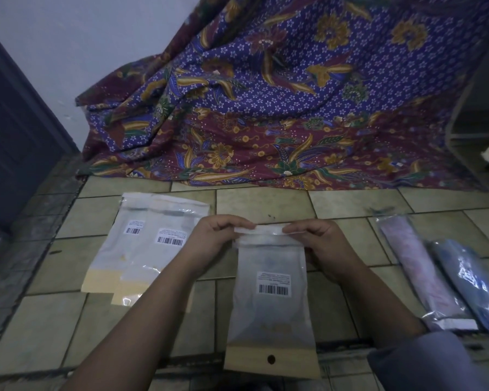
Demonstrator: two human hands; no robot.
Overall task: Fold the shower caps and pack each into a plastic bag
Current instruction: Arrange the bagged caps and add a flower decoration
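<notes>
Left hand (pixel 215 235): fingers curled, pinching the left end of the white flap (pixel 259 230) at the far end of the plastic bag (pixel 268 292).
Right hand (pixel 319 244): fingers curled, pinching the right end of the same flap; the thumb is hidden behind the bag edge.
Plastic bag: 1 frosted bag, held between both hands and running from them toward the person. A barcode label (pixel 273 286) faces up.
Bag near end: a tan header card (pixel 271 359) with 1 round hang hole, below the wrists and between the forearms.
Bag contents: cannot tell through the frosted film.
Spare bags (pixel 141 244): 2 overlapping bags of the same type lie on the tiled floor (pixel 266 204) just left of the left hand, labels up. The left forearm crosses over the nearer one.
Pink packet (pixel 418 266): a long pinkish piece in clear film, on the floor to the right of the right hand.
Blue packet (pixel 472 280): a long blue piece in shiny film, just beyond the pink packet, further right.
Patterned cloth (pixel 266 108): purple and maroon floral fabric, draped beyond both hands.
Door (pixel 12 122): dark, far left of the left hand.
</notes>
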